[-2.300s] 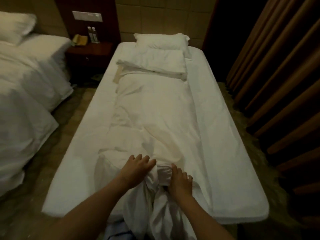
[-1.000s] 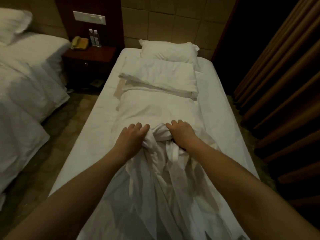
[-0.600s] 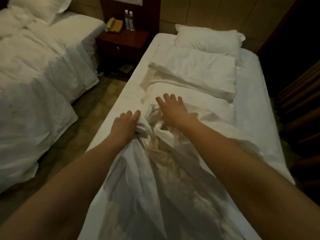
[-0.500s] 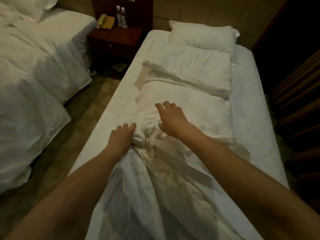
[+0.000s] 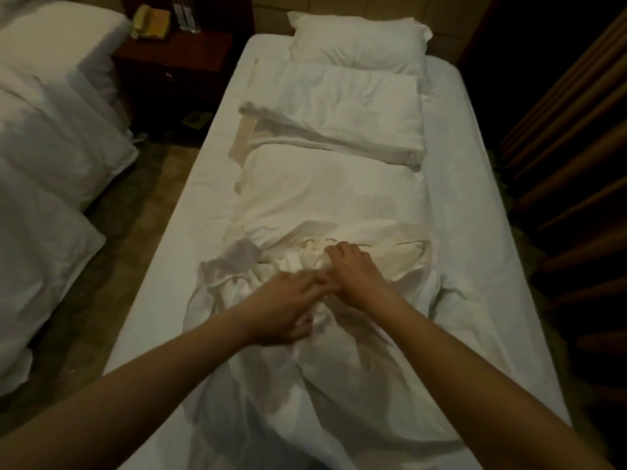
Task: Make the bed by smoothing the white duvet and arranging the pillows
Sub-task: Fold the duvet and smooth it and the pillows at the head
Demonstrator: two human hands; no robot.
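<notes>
At mid-bed I observe the white duvet (image 5: 325, 198) bunched lengthwise along the mattress (image 5: 475, 205), with both hands working its gathered folds. The right hand (image 5: 353, 269) grips a fold, fingers curled; the left hand (image 5: 285, 307) pinches cloth just beside it, blurred. Two pillows (image 5: 356, 45) lie stacked at the far end.

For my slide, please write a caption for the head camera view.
Both hands, left hand and right hand, gather the bunched white duvet mid-bed, below two stacked pillows.
</notes>
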